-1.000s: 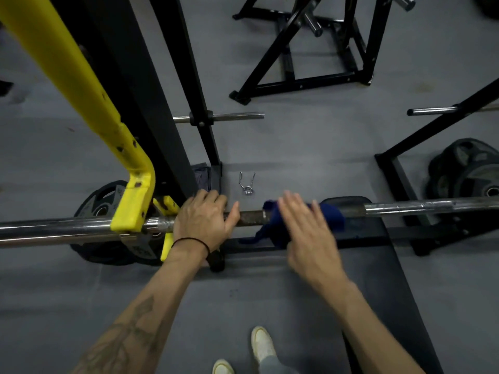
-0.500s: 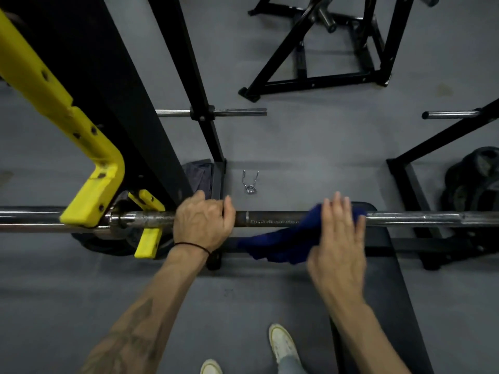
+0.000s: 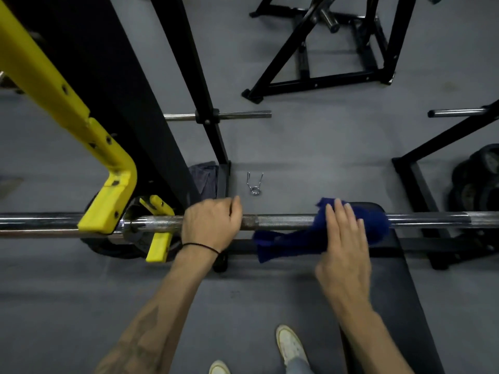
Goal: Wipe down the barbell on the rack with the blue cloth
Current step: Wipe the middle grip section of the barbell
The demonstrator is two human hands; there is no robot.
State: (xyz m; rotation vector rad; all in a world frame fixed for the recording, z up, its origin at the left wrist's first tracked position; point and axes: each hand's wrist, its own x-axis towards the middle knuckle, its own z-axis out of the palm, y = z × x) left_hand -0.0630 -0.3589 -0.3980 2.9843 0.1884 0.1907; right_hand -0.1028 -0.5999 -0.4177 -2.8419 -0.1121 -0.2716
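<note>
The barbell (image 3: 283,222) lies left to right across the rack, level with both hands. The right hand (image 3: 344,238) presses the blue cloth (image 3: 297,238) onto it with straight fingers, unwiped shaft stretching rightward; the left hand (image 3: 212,225) grips the bar nearer the yellow hook (image 3: 108,201).

grey rubber gym floor (image 3: 310,147) throughout, evenly lit. black a-frame plate stand (image 3: 318,49) at the far side. spring collar clip (image 3: 254,184) lies loose on the floor. stacked weight plates (image 3: 478,182) at right. black padded bench (image 3: 399,292) in the foreground.
</note>
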